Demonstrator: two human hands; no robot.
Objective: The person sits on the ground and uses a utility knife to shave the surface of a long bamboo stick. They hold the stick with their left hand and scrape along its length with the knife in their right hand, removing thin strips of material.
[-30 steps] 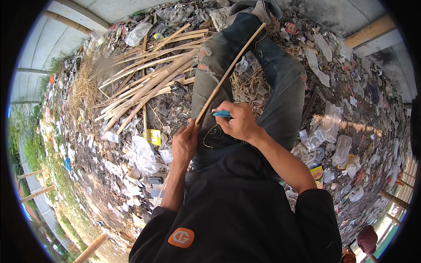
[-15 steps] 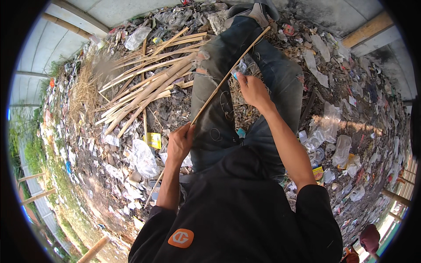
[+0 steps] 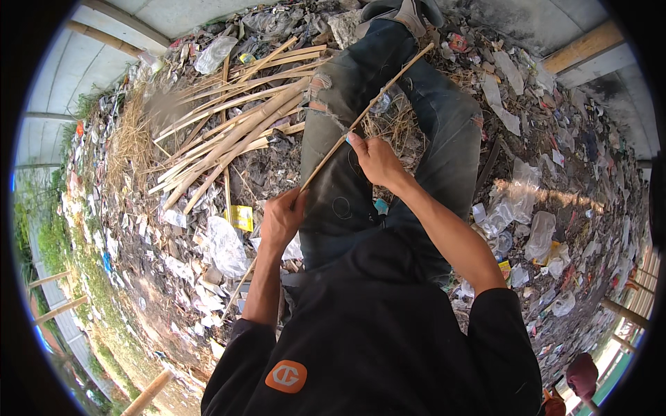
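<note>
A long thin bamboo strip runs slantwise over my jeans, from near my shoes down past my left forearm. My left hand is closed round it beside my left thigh. Farther up, between my knees, my right hand is closed against the strip. A small light-blue thing shows at its thumb; the rest of what it holds is hidden in the fingers. To the left of my legs lies a loose pile of split bamboo strips.
Litter and plastic scraps cover the ground, with a clear plastic bag and a yellow packet left of me. Dry straw lies beyond the pile. A grey wall stands ahead. A maroon cap shows at lower right.
My right hand has slid down along the strip toward my left hand. My left hand has stayed nearly in place, still gripping the strip.
</note>
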